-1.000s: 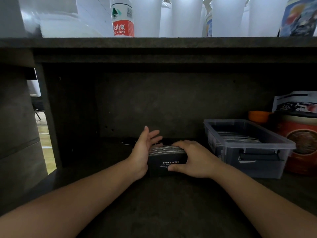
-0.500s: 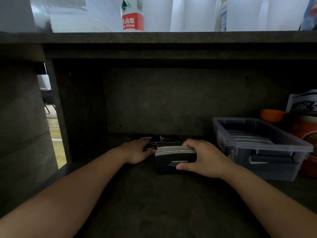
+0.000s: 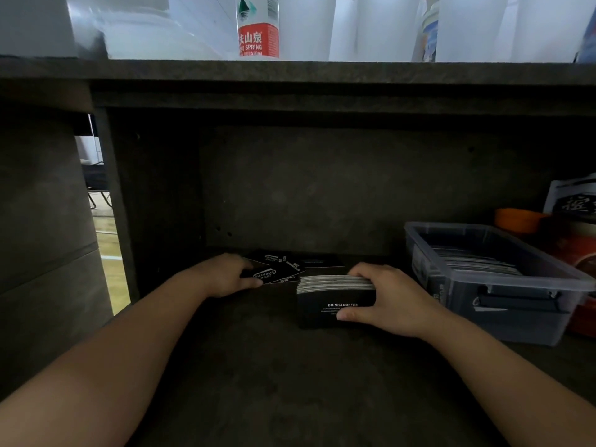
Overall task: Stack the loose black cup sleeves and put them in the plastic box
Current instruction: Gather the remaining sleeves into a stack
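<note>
At three o'clock on the dark bench (image 3: pixel 290 382), the clear plastic box (image 3: pixel 529 312) is part-filled. The right hand (image 3: pixel 387 301) clamps the upright stack of black cardboard cup sleeves (image 3: pixel 332 301). The left hand (image 3: pixel 225 275) pinches a loose black sleeve (image 3: pixel 277 275) at eleven o'clock; best to align its edges before adding it.

Right hand (image 3: pixel 383 298) grips stack of black sleeves (image 3: pixel 335 296) standing on edge on dark shelf (image 3: pixel 290 382). Left hand (image 3: pixel 225 274) pinches a loose sleeve (image 3: pixel 274 274) from the scattered pile behind. Plastic box (image 3: pixel 503 304) at right, sleeves inside.
</note>
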`<state>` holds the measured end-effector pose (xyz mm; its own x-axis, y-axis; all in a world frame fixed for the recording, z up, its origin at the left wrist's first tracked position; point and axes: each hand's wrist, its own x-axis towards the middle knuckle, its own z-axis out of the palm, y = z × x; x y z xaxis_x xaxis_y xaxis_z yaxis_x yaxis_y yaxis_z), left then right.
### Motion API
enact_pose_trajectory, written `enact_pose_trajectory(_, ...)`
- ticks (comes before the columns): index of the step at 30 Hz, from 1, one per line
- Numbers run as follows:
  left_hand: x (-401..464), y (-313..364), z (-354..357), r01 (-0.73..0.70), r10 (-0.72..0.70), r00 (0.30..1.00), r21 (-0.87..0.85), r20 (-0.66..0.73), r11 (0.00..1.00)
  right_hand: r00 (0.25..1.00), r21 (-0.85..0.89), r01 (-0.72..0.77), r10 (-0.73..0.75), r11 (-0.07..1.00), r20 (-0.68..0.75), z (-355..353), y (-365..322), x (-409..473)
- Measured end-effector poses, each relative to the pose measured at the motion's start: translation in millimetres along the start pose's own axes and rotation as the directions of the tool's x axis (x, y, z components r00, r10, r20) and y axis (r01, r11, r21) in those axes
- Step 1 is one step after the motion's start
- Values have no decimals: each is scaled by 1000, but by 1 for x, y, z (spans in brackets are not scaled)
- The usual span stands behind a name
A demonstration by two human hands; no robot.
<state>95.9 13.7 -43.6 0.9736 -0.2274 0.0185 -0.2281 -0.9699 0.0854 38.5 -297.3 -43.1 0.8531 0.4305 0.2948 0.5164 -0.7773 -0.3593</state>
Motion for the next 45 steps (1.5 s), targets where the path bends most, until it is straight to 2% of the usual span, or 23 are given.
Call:
enact_pose_trajectory(4,8,7,3,-26,40,998,250,-49,968,1000,-6,1,-1,1000,2,0,0,0)
enact_pose_trajectory(7,10,19,2,-19,43,996,281,-82,960,1000,-6,5,-5,1000,0,-1,-1,-1)
enact_pose_trajectory(9,8,20,-1,-18,52,989,229,-142,973,1000,-5,1,-1,1000,4,-1,-2,-1)
enact_pose_trajectory(11,6,14,-1,-27,51,971,105,-236,994,1000,-5,-9,9,1000,3,-1,-2,-2)
enact_pose_trajectory(14,-1,11,-6,-174,93,904,-161,-417,971,998,17,-66,66,998,-13,-2,-4,-3)
enact_pose_trajectory(16,-5,18,-11,-292,91,898,-429,-431,855,996,56,-86,87,995,-27,-2,-7,-5)
enact_pose_trajectory(17,-9,26,-13,-307,96,925,-572,-368,761,996,68,-82,85,994,-35,-1,-7,-5)
enact_pose_trajectory(18,-12,35,-12,-284,123,953,-686,-276,669,996,65,-74,76,995,-43,-1,-6,-5)
enact_pose_trajectory(20,-17,53,-8,-144,171,983,-830,-59,539,998,17,-47,47,999,-50,0,-4,-5)
enact_pose_trajectory(22,-20,72,-1,-10,253,962,-916,101,402,999,-37,-33,32,999,-31,0,-4,-4)
enact_pose_trajectory(25,-20,97,9,88,371,922,-992,115,88,999,-93,-40,41,995,4,1,-4,-3)
enact_pose_trajectory(27,-17,103,11,148,372,921,-987,114,-63,999,-108,-38,39,993,0,1,-3,-3)
enact_pose_trajectory(29,-10,100,12,136,283,954,-982,95,-131,1000,-103,-21,21,994,-6,0,-2,-3)
enact_pose_trajectory(30,-6,96,14,51,171,984,-998,42,-44,1000,-94,-14,14,995,-5,0,-2,-2)
enact_pose_trajectory(31,1,89,17,-74,30,997,-973,-69,221,1000,-85,-11,11,996,-3,0,-1,-2)
enact_pose_trajectory(32,10,78,21,-147,-63,971,-785,-231,601,1000,-79,-9,9,997,0,0,-1,-2)
enact_pose_trajectory(33,18,68,26,-155,-26,940,-496,-340,855,1000,-75,-8,8,997,0,0,-1,-1)
enact_pose_trajectory(34,24,61,29,-133,38,939,-262,-341,956,1000,-72,-7,7,997,-2,0,-1,-1)
enact_pose_trajectory(35,28,56,31,-95,50,965,-166,-259,982,1000,-71,-6,6,997,-2,1,-1,-1)
enact_pose_trajectory(37,31,56,33,-8,1,998,-117,-55,993,1000,-68,-5,5,998,-3,1,0,-1)
enact_pose_trajectory(38,32,58,32,2,-4,999,-66,-38,998,1000,-68,-4,4,998,-3,1,0,-1)
enact_pose_trajectory(40,30,62,30,5,-1,988,23,-155,1000,1000,-59,3,-3,998,-4,1,0,-1)
enact_pose_trajectory(45,18,55,26,-6,72,898,151,-434,989,1000,-49,-1,2,999,12,1,1,0)
